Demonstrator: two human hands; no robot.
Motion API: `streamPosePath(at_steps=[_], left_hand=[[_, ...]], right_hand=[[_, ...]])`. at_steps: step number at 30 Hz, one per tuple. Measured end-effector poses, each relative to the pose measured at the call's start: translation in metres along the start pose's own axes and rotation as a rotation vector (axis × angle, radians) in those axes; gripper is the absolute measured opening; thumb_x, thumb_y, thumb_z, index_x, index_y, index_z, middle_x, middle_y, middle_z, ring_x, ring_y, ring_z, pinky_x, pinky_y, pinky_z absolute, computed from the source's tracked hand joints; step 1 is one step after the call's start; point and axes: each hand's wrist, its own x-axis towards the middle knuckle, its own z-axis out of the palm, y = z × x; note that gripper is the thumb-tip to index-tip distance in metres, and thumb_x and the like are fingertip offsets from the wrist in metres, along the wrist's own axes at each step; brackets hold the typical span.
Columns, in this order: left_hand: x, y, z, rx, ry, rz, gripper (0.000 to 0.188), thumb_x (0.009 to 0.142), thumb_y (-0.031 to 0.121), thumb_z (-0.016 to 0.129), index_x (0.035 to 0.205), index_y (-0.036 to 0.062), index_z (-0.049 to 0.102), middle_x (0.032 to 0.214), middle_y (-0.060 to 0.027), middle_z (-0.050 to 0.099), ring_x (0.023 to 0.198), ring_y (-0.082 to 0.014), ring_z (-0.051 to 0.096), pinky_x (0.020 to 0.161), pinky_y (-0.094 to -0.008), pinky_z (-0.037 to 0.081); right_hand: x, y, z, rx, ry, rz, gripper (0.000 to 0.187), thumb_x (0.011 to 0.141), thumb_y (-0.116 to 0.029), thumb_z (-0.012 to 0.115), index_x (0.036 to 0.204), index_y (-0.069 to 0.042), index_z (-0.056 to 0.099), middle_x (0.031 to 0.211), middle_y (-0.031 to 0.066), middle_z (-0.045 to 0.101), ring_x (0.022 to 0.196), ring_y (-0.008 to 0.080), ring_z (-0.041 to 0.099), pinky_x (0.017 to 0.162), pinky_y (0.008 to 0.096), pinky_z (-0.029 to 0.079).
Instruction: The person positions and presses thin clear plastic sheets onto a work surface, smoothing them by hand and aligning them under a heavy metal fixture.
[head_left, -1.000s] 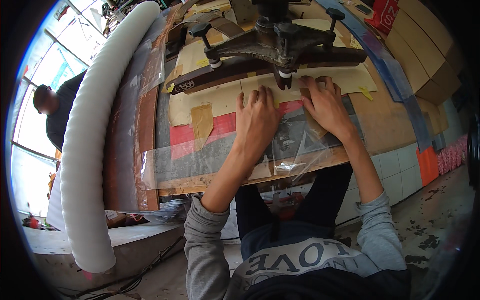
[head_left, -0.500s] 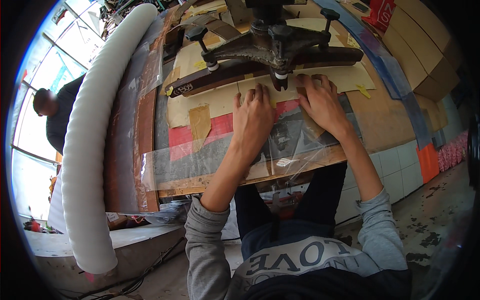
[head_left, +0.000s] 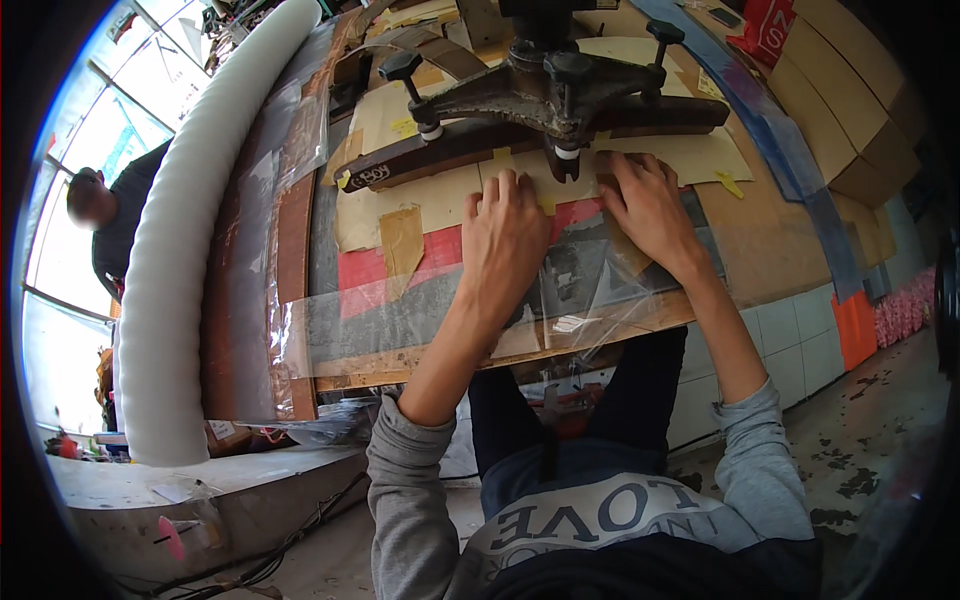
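Landmark: the dark metal star-shaped chair base (head_left: 560, 85) lying on the worn wooden workbench (head_left: 760, 230). Nearest the camera, below the base, grey sleeves lead up from the lower edge to both hands. Clear plastic film sheet (head_left: 420, 320) drapes over the bench's near edge, below and left of the base, crinkled under the wrists. Left hand (head_left: 507, 240) sits just below the base's centre stub: flat, palm down, fingers spread slightly, pressing on the film and the tan cardboard sheet (head_left: 440, 195) under it; grips nothing. Right hand (head_left: 650, 205) lies below and right of the centre stub, also flat, fingers extended toward the base, fingertips close under its arm; contact with the arm can't be resolved, nothing clasped. A red strip (head_left: 440, 250) shows beneath the film, left of the left hand. Long white padded foam roll (head_left: 195, 230) runs along the bench, well left of the base. Beyond it, far left, another person (head_left: 110, 225) in dark clothing stands by the windows. Stacked brown cardboard boxes (head_left: 850, 90) sit right of the base.
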Motion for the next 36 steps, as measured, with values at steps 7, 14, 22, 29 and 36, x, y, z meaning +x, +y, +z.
streamPosePath(at_steps=[7, 14, 22, 29, 36], left_hand=[[-0.006, 0.005, -0.002, -0.004, -0.02, -0.095, 0.042, 0.085, 0.027, 0.052, 0.117, -0.0007, 0.056, 0.095, -0.0198, 0.055, 0.091, -0.0322, 0.054, 0.077, -0.0451, 0.042], [-0.004, 0.004, 0.0, 0.019, -0.021, -0.1, 0.042, 0.085, 0.027, 0.051, 0.117, 0.0003, 0.056, 0.094, -0.02, 0.057, 0.089, -0.032, 0.055, 0.076, -0.045, 0.042], [0.001, 0.0, -0.001, 0.024, -0.023, -0.1, 0.04, 0.084, 0.024, 0.053, 0.117, 0.0016, 0.057, 0.093, -0.0187, 0.057, 0.09, -0.0311, 0.055, 0.076, -0.0451, 0.042], [-0.001, 0.005, -0.012, -0.07, -0.109, -0.072, 0.04, 0.085, 0.025, 0.054, 0.117, 0.0018, 0.059, 0.092, -0.0179, 0.057, 0.092, -0.0298, 0.056, 0.079, -0.044, 0.041], [-0.003, 0.007, -0.01, -0.054, -0.095, -0.087, 0.042, 0.085, 0.024, 0.053, 0.121, 0.0023, 0.056, 0.093, -0.0193, 0.058, 0.092, -0.0311, 0.056, 0.079, -0.0451, 0.042]], right_hand=[[-0.002, -0.003, -0.006, 0.085, -0.097, -0.057, 0.03, 0.085, -0.028, 0.061, 0.103, -0.004, 0.067, 0.11, 0.0063, 0.064, 0.111, 0.0244, 0.051, 0.101, 0.0534, 0.032], [-0.004, -0.005, -0.005, -0.021, -0.145, -0.039, 0.036, 0.086, -0.032, 0.06, 0.112, -0.007, 0.065, 0.117, 0.0055, 0.062, 0.114, 0.0223, 0.05, 0.103, 0.0558, 0.029], [-0.001, -0.006, -0.003, -0.033, -0.145, -0.026, 0.037, 0.088, -0.03, 0.059, 0.117, -0.007, 0.061, 0.12, 0.0047, 0.061, 0.116, 0.0226, 0.049, 0.1, 0.0588, 0.03], [-0.005, -0.002, 0.001, -0.02, -0.146, -0.013, 0.037, 0.09, -0.028, 0.056, 0.12, -0.008, 0.059, 0.126, 0.002, 0.057, 0.121, 0.0224, 0.046, 0.098, 0.0607, 0.03], [-0.004, -0.001, 0.005, -0.044, -0.142, -0.016, 0.037, 0.091, -0.027, 0.055, 0.121, -0.007, 0.058, 0.128, 0.0021, 0.055, 0.125, 0.0241, 0.043, 0.098, 0.0621, 0.03]])
